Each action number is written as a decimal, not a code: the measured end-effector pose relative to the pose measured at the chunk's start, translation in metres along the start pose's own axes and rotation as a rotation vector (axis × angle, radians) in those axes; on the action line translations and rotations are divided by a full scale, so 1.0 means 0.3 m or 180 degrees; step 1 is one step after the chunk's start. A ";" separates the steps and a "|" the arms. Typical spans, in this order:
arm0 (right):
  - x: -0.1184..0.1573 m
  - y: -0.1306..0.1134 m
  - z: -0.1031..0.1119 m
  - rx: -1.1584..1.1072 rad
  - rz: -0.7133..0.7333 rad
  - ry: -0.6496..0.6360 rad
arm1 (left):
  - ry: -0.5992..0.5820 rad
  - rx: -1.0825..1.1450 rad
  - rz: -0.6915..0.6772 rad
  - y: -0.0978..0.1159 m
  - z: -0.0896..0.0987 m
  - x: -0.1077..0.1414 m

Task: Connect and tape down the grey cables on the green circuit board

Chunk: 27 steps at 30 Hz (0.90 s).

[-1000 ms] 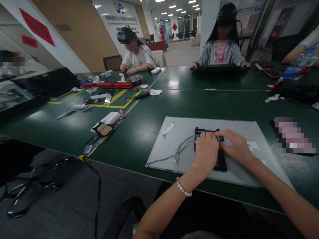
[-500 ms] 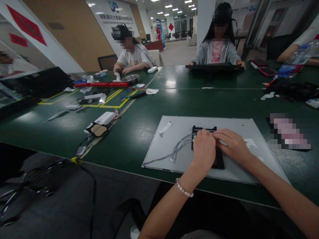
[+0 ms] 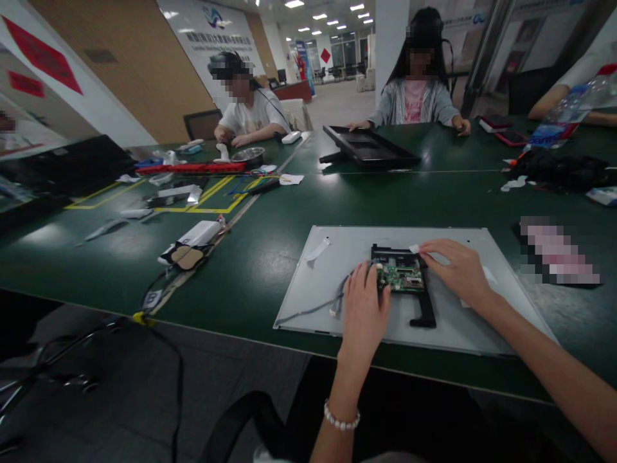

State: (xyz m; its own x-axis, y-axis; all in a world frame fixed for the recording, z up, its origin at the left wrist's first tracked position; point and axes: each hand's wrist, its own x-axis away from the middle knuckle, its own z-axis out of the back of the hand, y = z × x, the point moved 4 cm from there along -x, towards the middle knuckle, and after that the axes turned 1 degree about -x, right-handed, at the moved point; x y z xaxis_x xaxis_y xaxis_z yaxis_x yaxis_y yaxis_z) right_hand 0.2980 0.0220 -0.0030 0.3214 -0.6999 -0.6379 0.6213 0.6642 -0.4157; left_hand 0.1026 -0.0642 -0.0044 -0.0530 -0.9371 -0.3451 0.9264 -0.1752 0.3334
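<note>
A pale grey display panel (image 3: 308, 289) lies flat in front of me, with a black plastic bracket (image 3: 427, 312) on it. In the bracket sits a green circuit board (image 3: 400, 278). My left hand (image 3: 364, 308) lies with fingers stretched out over the board's left edge and the grey cables (image 3: 313, 308), partly hiding them. My right hand (image 3: 456, 270) pinches a small white piece of tape (image 3: 414, 249) at the bracket's upper right corner. Another white strip (image 3: 319, 251) is stuck near the panel's upper left corner.
A phone (image 3: 559, 251) lies right of the panel. Left are a taped white power strip (image 3: 193, 244) and its cable. Across the table, a person (image 3: 414, 96) touches a black monitor casing (image 3: 371, 148); another person (image 3: 250, 109) sits further left. A plastic bottle (image 3: 554, 128) lies far right.
My left hand has moved left and down off the bracket, uncovering the circuit board. My right hand has risen slightly with the white tape. Across the table, the black casing has been tilted and shifted left.
</note>
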 end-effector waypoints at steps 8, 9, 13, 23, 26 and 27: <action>-0.094 0.059 -0.066 0.0157 -0.0209 -0.0596 | -0.0286 -0.0150 -0.0128 0.016 -0.009 0.001; -0.098 0.065 -0.080 0.0128 -0.0231 -0.0623 | -0.0293 -0.0149 -0.0118 0.016 -0.007 0.002; -0.088 0.077 -0.117 0.0007 -0.0207 -0.0683 | -0.0297 -0.0190 -0.0106 0.013 -0.007 0.005; -0.075 0.064 -0.118 -0.0123 -0.0211 -0.0697 | -0.0283 -0.0330 -0.0111 0.016 -0.011 0.004; -0.073 0.064 -0.118 -0.0150 -0.0176 -0.0719 | -0.0282 -0.0272 -0.0066 0.019 -0.012 0.006; -0.072 0.064 -0.117 -0.0164 -0.0160 -0.0729 | -0.0277 -0.0238 -0.0056 0.021 -0.011 0.007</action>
State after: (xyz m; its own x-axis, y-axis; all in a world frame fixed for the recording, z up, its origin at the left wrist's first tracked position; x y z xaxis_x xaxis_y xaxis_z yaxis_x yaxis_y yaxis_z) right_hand 0.2778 0.0590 -0.0201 0.4482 -0.7699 -0.4543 0.6054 0.6353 -0.4795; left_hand 0.1096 -0.0665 -0.0059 -0.0987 -0.9573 -0.2716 0.9500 -0.1719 0.2606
